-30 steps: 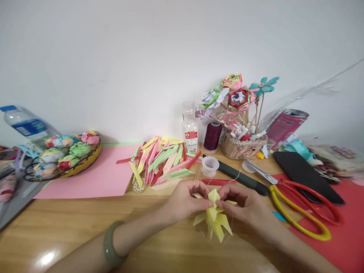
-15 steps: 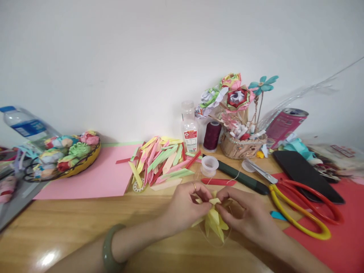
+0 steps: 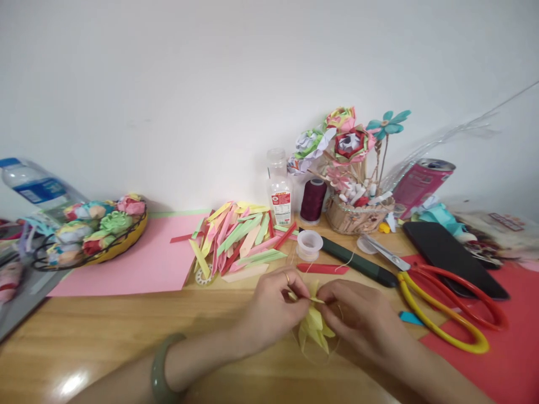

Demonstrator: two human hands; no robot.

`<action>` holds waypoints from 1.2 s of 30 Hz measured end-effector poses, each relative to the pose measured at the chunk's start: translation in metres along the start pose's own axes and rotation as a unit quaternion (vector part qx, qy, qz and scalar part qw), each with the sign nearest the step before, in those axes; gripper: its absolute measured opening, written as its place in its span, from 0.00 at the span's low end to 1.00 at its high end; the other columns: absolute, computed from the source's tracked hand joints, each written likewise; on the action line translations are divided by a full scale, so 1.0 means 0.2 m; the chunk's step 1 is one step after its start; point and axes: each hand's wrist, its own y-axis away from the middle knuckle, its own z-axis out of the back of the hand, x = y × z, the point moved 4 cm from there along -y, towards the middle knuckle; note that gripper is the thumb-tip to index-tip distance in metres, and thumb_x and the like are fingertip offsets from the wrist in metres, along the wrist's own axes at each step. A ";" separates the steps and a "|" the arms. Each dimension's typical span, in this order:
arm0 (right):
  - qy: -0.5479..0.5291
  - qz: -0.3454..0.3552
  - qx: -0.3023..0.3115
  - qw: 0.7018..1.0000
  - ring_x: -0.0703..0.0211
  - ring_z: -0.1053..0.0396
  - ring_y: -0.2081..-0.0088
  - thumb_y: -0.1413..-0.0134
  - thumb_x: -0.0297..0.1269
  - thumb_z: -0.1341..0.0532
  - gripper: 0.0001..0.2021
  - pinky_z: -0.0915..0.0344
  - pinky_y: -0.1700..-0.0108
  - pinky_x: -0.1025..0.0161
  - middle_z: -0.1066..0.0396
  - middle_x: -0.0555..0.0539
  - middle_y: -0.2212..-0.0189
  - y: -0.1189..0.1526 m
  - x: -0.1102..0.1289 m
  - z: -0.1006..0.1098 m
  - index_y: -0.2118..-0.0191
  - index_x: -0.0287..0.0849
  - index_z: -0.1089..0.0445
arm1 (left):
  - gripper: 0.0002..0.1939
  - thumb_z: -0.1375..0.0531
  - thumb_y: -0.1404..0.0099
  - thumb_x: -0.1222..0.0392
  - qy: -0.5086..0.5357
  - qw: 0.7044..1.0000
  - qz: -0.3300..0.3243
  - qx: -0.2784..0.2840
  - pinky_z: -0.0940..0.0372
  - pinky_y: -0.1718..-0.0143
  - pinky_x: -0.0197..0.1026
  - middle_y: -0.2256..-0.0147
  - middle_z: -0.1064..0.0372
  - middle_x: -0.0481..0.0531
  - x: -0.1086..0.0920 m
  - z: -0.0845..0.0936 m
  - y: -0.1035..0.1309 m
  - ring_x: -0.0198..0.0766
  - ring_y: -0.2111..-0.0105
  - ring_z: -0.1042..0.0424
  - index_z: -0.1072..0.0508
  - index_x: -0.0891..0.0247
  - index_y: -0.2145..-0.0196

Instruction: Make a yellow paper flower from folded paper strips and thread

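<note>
Both hands meet over the near part of the table [image 3: 126, 331], in front of a small clear tub [image 3: 309, 246], around a piece of folded yellow paper [image 3: 314, 325]. The left hand [image 3: 272, 303] pinches its upper part between thumb and forefinger; the other fingers curl behind and are partly out of sight. The right hand [image 3: 362, 314] pinches the upper right edge of the same paper, though blur makes the exact contact of its fingertips hard to make out. The paper's lower points hang between the hands, their folds too soft to count. A thin thread [image 3: 320, 361] loops below it, and its ends cannot be traced. Both forearms are cut off by the bottom edge; the left one wears a green bangle [image 3: 162, 367].

The tub hides part of the left end of a dark green tool [image 3: 357, 261]. The red handle of the scissors [image 3: 438, 345] covers some of the black phone [image 3: 450, 258], and red paper [image 3: 505, 359] runs out of view at the right. In the heap of paper strips [image 3: 236, 241], many lie buried under others. A basket of paper flowers [image 3: 122, 244] hides the lower part of a blue-capped bottle [image 3: 40, 191].
</note>
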 end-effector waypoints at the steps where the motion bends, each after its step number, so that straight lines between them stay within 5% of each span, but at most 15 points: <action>1: 0.004 0.004 -0.006 1.000 0.60 0.34 0.74 0.45 0.29 0.48 0.05 0.40 0.72 0.65 0.32 0.49 0.76 0.00 0.00 0.00 0.70 0.44 0.39 | 0.04 0.43 0.50 0.71 0.013 1.000 0.010 0.004 0.43 0.74 0.32 0.76 0.37 0.46 0.00 0.00 0.00 0.30 0.75 0.38 0.34 0.65 0.78; 3: 0.013 0.015 -0.021 1.000 0.61 0.33 0.74 0.43 0.30 0.50 0.05 0.40 0.72 0.65 0.31 0.48 0.75 0.01 0.00 0.01 0.68 0.44 0.39 | 0.02 0.41 0.46 0.64 0.058 0.998 0.023 0.009 0.41 0.73 0.33 0.75 0.36 0.46 0.00 0.01 -0.01 0.30 0.75 0.36 0.32 0.65 0.74; 7: 0.034 0.048 -0.040 0.997 0.63 0.34 0.75 0.43 0.28 0.51 0.07 0.40 0.73 0.66 0.30 0.49 0.75 0.02 0.00 0.01 0.67 0.44 0.39 | 0.14 0.42 0.43 0.52 0.194 0.976 0.094 0.011 0.38 0.71 0.35 0.71 0.33 0.50 0.03 0.01 -0.04 0.32 0.73 0.34 0.30 0.66 0.65; 10: 0.049 0.067 -0.051 0.995 0.63 0.33 0.76 0.44 0.27 0.50 0.07 0.40 0.74 0.66 0.30 0.49 0.75 0.02 0.00 0.00 0.67 0.44 0.39 | 0.14 0.40 0.48 0.55 0.255 0.952 0.167 0.041 0.38 0.72 0.35 0.69 0.32 0.51 0.05 0.00 -0.04 0.33 0.73 0.33 0.28 0.66 0.65; 13: 0.053 0.084 -0.062 0.993 0.61 0.31 0.71 0.44 0.26 0.49 0.07 0.37 0.70 0.64 0.28 0.48 0.71 0.02 0.01 0.01 0.65 0.44 0.38 | 0.11 0.39 0.53 0.64 0.252 0.951 0.168 0.062 0.38 0.69 0.36 0.72 0.32 0.49 0.04 0.00 -0.05 0.32 0.72 0.33 0.27 0.66 0.68; 17: 0.076 0.130 -0.110 0.982 0.56 0.32 0.59 0.48 0.23 0.45 0.09 0.36 0.58 0.58 0.29 0.46 0.63 0.01 0.03 0.04 0.64 0.45 0.37 | 0.08 0.38 0.56 0.70 0.182 0.977 0.098 0.044 0.40 0.69 0.35 0.76 0.34 0.46 0.02 0.02 -0.05 0.31 0.74 0.35 0.30 0.66 0.75; 21: 0.064 0.106 -0.173 0.977 0.58 0.33 0.66 0.50 0.23 0.45 0.12 0.35 0.66 0.60 0.32 0.46 0.68 0.02 0.04 0.12 0.61 0.46 0.37 | 0.05 0.38 0.49 0.66 0.086 0.996 -0.031 -0.005 0.38 0.69 0.36 0.73 0.34 0.48 -0.03 0.04 -0.04 0.33 0.72 0.34 0.33 0.65 0.77; 27: 0.005 0.058 -0.166 0.984 0.58 0.32 0.69 0.49 0.30 0.41 0.08 0.35 0.69 0.62 0.31 0.49 0.71 0.01 0.04 0.12 0.62 0.46 0.38 | 0.05 0.43 0.43 0.70 -0.078 0.963 -0.253 -0.052 0.37 0.64 0.38 0.71 0.33 0.50 -0.09 0.07 0.03 0.35 0.67 0.32 0.31 0.63 0.72; 36: -0.132 -0.051 -0.098 0.985 0.62 0.36 0.72 0.44 0.33 0.46 0.06 0.38 0.71 0.65 0.35 0.51 0.75 -0.02 -0.01 0.10 0.71 0.46 0.37 | 0.08 0.50 0.37 0.70 -0.208 0.932 -0.296 -0.018 0.37 0.64 0.37 0.67 0.35 0.52 -0.09 0.05 0.05 0.34 0.66 0.34 0.32 0.62 0.65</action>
